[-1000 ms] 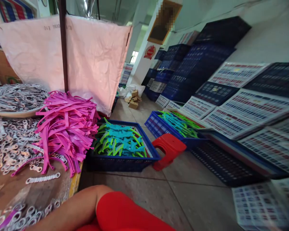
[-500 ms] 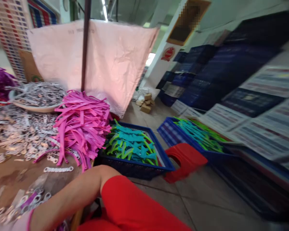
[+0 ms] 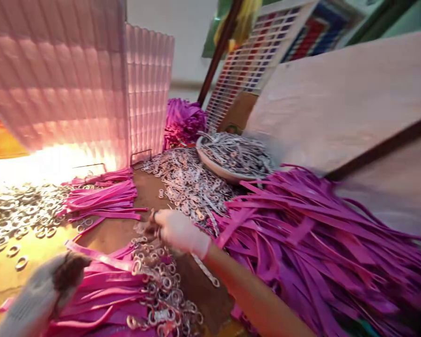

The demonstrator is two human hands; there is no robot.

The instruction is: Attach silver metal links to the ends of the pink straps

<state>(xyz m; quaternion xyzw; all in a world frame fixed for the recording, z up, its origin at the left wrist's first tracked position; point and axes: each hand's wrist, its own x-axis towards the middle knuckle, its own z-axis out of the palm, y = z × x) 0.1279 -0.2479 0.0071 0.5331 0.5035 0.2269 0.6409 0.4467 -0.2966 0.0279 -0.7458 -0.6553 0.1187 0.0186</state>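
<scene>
My left hand (image 3: 58, 283), in a pale glove with dark fingertips, is at the lower left. Its fingers are closed at a pink strap (image 3: 107, 257) that lies across a pile of similar straps fitted with metal rings (image 3: 166, 283). Blur softens the grip. My right hand (image 3: 178, 229), also gloved, reaches over the table just beyond that pile. Its fingers are curled together, and whatever is between them cannot be made out. One small grey braided piece (image 3: 205, 270) lies below the right wrist.
Loose rings (image 3: 24, 210) spread at the left beside a pink strap bundle (image 3: 105, 196). Behind my right hand are heaped grey pieces (image 3: 185, 178) and a filled bowl (image 3: 217, 171). A large strap heap (image 3: 294, 234) covers the right. Pink corrugated sheets (image 3: 149, 89) stand at the back.
The view has swung left from the floor crates to the worktable. Both gloved hands are now visible; earlier only one forearm showed. My right arm now reaches over the table.
</scene>
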